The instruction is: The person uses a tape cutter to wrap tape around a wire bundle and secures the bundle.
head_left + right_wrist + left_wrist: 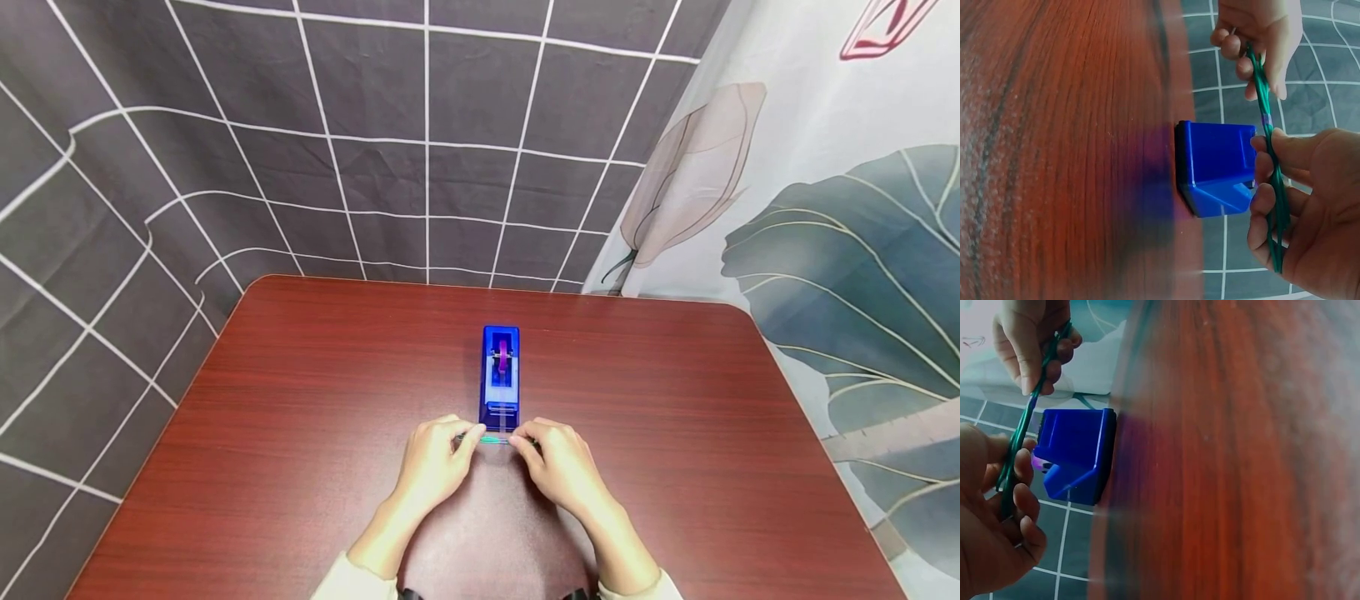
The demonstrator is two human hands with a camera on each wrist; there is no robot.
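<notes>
A thin bundle of green strands is stretched crosswise between the two hands, in front of a blue tape dispenser. My left hand pinches its left part between thumb and fingers. The right part is gripped by my right hand, with fingers curled along the strands in the right wrist view. A narrow purplish band circles the bundle between the hands. Clear tape shows at the dispenser's near end, just above the bundle. The dispenser holds a purple roll.
The reddish-brown wooden table extends around the hands and dispenser. Behind it hangs a dark grey curtain with white grid lines. A white curtain with leaf prints hangs at the right.
</notes>
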